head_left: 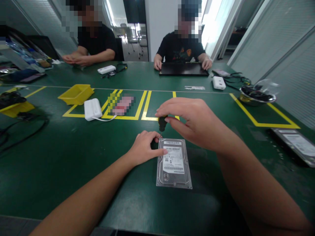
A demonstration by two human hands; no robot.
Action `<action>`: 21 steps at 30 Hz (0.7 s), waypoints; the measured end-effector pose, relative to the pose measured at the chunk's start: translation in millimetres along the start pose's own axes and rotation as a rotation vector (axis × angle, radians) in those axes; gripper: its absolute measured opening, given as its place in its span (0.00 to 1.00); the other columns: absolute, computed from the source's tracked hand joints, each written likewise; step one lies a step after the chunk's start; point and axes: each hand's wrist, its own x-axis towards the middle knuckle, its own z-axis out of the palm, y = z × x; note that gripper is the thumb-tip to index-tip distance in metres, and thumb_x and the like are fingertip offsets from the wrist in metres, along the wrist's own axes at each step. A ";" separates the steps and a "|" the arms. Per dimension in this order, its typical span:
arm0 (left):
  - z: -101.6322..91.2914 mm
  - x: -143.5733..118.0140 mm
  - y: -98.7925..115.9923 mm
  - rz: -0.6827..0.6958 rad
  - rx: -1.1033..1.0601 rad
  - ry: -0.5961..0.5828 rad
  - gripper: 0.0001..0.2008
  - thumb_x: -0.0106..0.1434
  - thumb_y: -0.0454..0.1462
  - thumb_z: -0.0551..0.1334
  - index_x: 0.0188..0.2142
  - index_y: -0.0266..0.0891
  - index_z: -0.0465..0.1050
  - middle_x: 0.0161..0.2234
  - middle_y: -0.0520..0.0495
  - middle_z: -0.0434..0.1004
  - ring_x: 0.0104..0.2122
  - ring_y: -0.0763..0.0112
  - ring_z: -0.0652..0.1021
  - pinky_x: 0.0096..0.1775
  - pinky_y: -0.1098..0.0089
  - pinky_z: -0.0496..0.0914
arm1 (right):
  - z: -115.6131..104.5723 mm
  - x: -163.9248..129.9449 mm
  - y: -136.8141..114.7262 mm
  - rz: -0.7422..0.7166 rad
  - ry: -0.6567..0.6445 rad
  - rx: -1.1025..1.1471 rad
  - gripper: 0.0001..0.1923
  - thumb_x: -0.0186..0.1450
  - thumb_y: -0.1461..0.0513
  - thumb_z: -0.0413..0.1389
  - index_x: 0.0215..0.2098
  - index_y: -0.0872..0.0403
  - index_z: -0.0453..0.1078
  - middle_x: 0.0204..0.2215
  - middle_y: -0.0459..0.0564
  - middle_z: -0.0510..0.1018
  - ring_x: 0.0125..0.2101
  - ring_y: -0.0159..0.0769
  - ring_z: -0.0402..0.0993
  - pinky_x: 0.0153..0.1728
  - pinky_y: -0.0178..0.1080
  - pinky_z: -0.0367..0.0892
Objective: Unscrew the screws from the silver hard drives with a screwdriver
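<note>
My left hand (pixel 145 146) presses fingertips on the upper left edge of a hard drive (pixel 173 163) lying flat on the green table (pixel 73 164), while my right hand (pixel 194 121) pinches a black-handled screwdriver (pixel 162 123) upright over the drive's top left corner.
</note>
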 end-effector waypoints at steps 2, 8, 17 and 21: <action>0.3 0.0 -0.2 0.002 -0.001 0.002 0.24 0.55 0.57 0.66 0.41 0.43 0.71 0.38 0.50 0.76 0.38 0.60 0.71 0.41 0.62 0.62 | -0.1 0.8 -0.6 -0.008 -0.011 0.004 0.15 0.66 0.70 0.49 0.44 0.57 0.76 0.45 0.50 0.81 0.46 0.35 0.75 0.49 0.39 0.68; 0.5 0.4 -0.7 -0.003 -0.002 0.003 0.24 0.55 0.57 0.67 0.41 0.43 0.71 0.38 0.50 0.76 0.39 0.60 0.71 0.42 0.62 0.62 | 0.4 2.4 -0.7 -0.041 -0.036 0.004 0.17 0.66 0.71 0.48 0.45 0.60 0.77 0.46 0.53 0.80 0.47 0.35 0.75 0.48 0.38 0.68; 1.5 -0.2 -1.9 0.003 0.000 0.008 0.25 0.55 0.58 0.66 0.41 0.43 0.71 0.38 0.50 0.76 0.39 0.60 0.71 0.42 0.62 0.62 | 2.0 0.5 1.7 -0.011 -0.048 0.023 0.19 0.65 0.72 0.48 0.46 0.56 0.77 0.49 0.48 0.81 0.50 0.34 0.76 0.53 0.39 0.67; 1.4 -0.2 -1.4 -0.005 0.002 0.006 0.25 0.55 0.58 0.66 0.41 0.43 0.71 0.38 0.50 0.76 0.39 0.59 0.71 0.42 0.62 0.62 | 2.5 0.8 1.3 0.008 -0.053 0.020 0.17 0.66 0.71 0.49 0.45 0.55 0.78 0.45 0.48 0.82 0.46 0.36 0.78 0.49 0.38 0.70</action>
